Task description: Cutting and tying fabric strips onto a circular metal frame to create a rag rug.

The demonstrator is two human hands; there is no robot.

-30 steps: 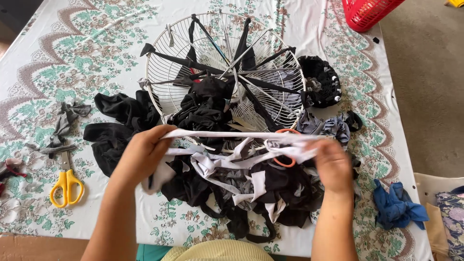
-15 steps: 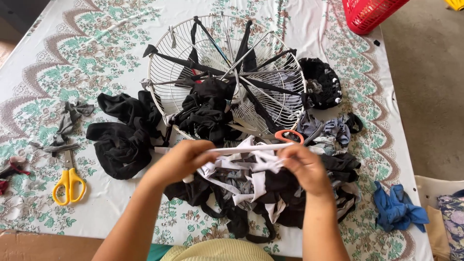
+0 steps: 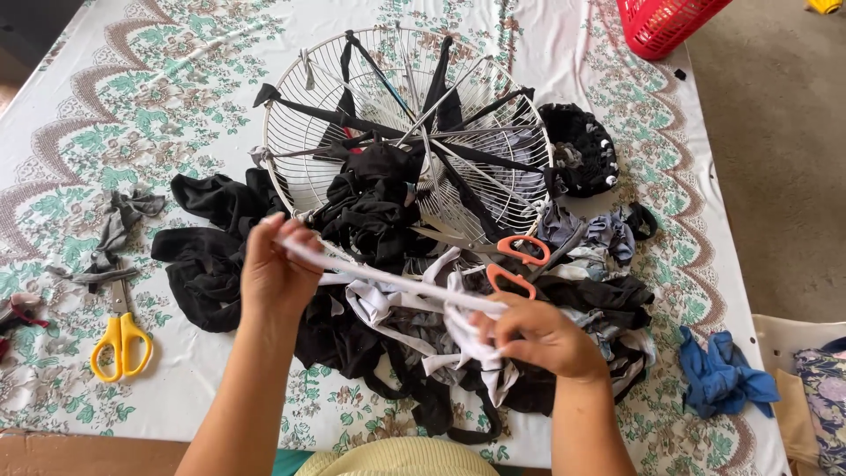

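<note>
Between both hands' fingers (image 3: 280, 251), white strip (image 3: 397, 280) stretched

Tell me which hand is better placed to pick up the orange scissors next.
Probably the right hand: the orange scissors lie just above it on the cloth pile. The left hand is farther away, and both hold the white strip.

Yellow-handled scissors (image 3: 120, 339) lie near left; a blue rag (image 3: 724, 374) near right; a red basket (image 3: 670, 21) far right.
</note>
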